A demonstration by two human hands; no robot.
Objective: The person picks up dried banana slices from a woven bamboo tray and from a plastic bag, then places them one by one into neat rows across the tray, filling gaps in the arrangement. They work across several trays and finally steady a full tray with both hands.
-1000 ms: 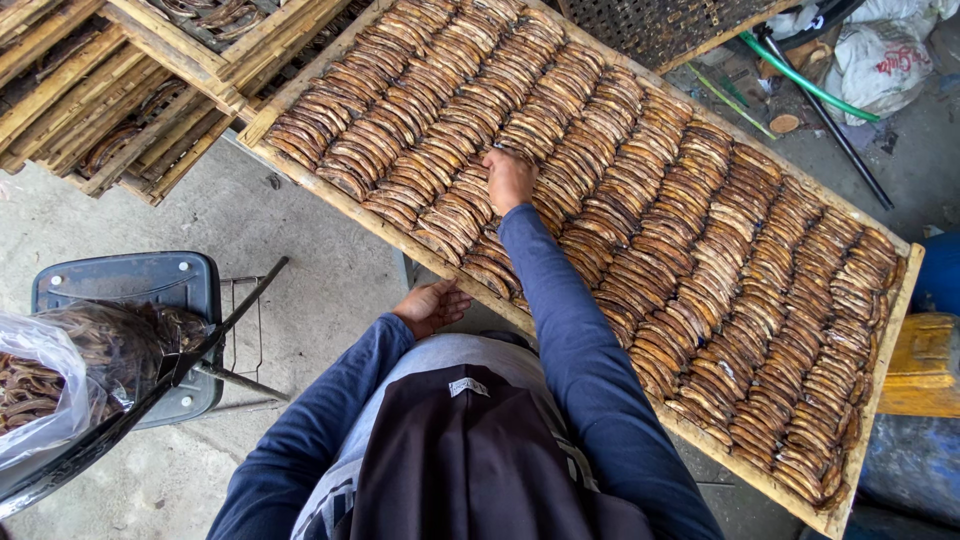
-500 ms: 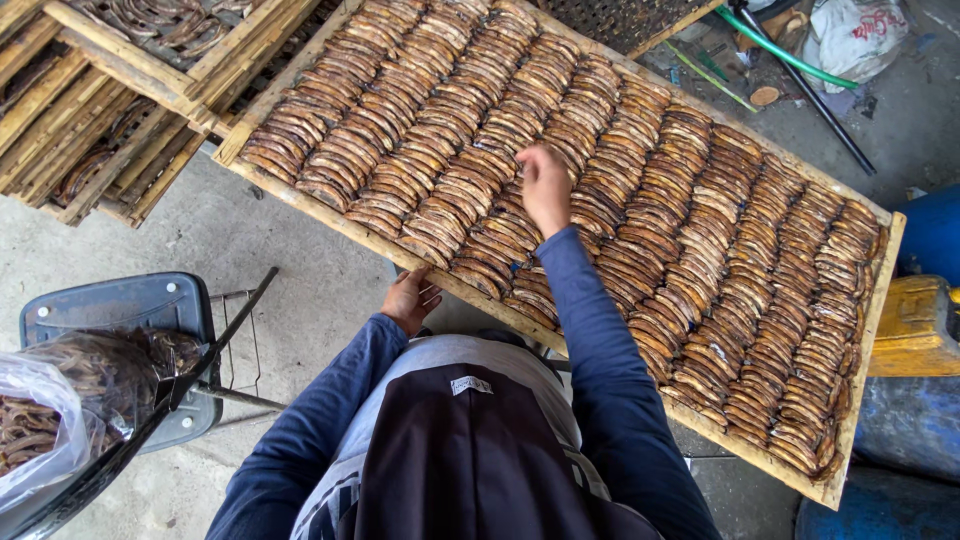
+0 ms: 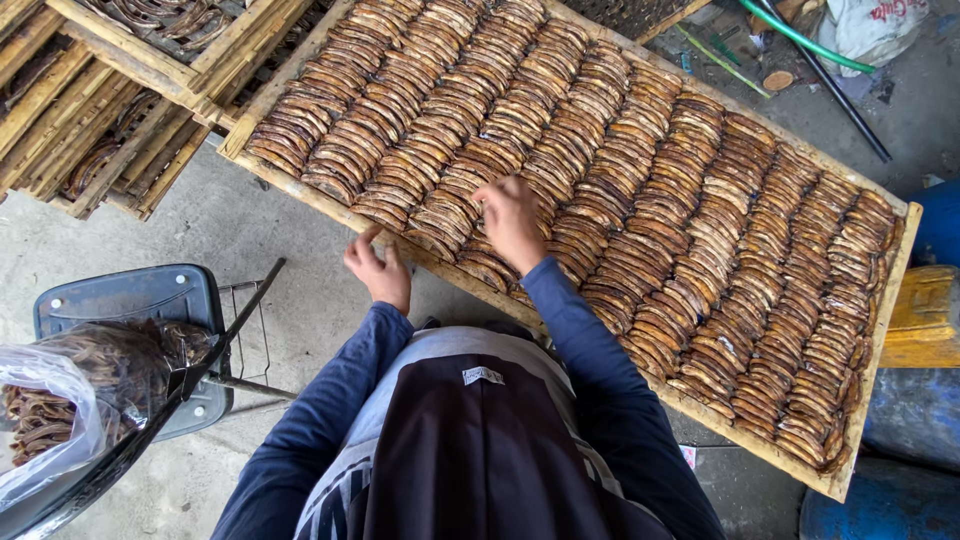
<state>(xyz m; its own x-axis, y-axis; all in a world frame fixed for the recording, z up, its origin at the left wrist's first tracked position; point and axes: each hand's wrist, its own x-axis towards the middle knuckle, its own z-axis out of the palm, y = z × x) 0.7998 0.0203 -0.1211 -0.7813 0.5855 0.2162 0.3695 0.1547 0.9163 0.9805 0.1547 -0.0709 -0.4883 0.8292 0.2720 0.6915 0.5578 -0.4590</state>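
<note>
A long wooden tray (image 3: 884, 348) lies in front of me, packed with rows of brown dried banana slices (image 3: 700, 230). My right hand (image 3: 510, 220) rests on the slices near the tray's front edge, fingers curled over a few pieces. My left hand (image 3: 378, 268) hovers just off the tray's front edge (image 3: 330, 205), fingers loosely bent; nothing shows in it. Both arms wear dark blue sleeves.
Stacked bamboo trays (image 3: 110, 100) with more slices stand at the upper left. At the lower left a grey plastic chair (image 3: 130, 300) holds a clear bag of dried slices (image 3: 60, 410). A green hose (image 3: 800, 35) and a blue drum (image 3: 890, 500) lie right.
My right hand has drawn back from the middle of the tray toward its front edge. My left hand has risen from my lap to the tray's edge.
</note>
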